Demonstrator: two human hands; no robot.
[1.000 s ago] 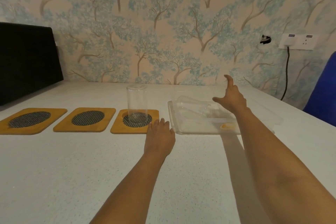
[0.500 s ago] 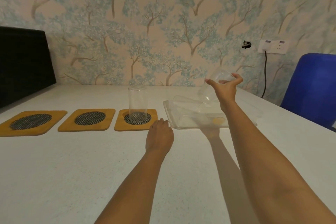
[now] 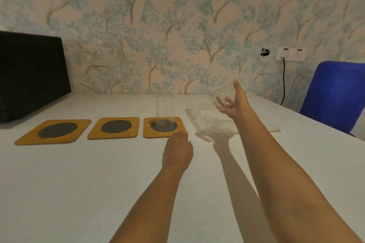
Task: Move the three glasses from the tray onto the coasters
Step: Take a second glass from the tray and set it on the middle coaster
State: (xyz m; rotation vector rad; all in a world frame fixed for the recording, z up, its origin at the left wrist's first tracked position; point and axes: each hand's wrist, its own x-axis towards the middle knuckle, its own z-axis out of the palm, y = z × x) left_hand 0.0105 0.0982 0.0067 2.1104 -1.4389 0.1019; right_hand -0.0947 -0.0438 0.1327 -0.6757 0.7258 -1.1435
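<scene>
Three wooden coasters with dark mesh centres lie in a row: the left coaster (image 3: 53,132), the middle coaster (image 3: 114,128) and the right coaster (image 3: 150,132). A clear glass (image 3: 165,111) stands upright on the right coaster. My right hand (image 3: 236,102) holds a second clear glass (image 3: 224,94) tilted in the air above the clear tray (image 3: 254,127). Another glass (image 3: 205,111) lies on its side in the tray, hard to make out. My left hand (image 3: 177,151) rests flat on the table just in front of the right coaster, holding nothing.
A black box (image 3: 29,73) stands at the far left by the wall. A blue chair (image 3: 335,96) is at the right edge of the white table (image 3: 79,183). A wall socket (image 3: 290,54) with a black cable hangs behind the tray.
My right hand closed on a glass in the tray, lifted it and has tilted it in the air. The left hand has stayed flat on the table.
</scene>
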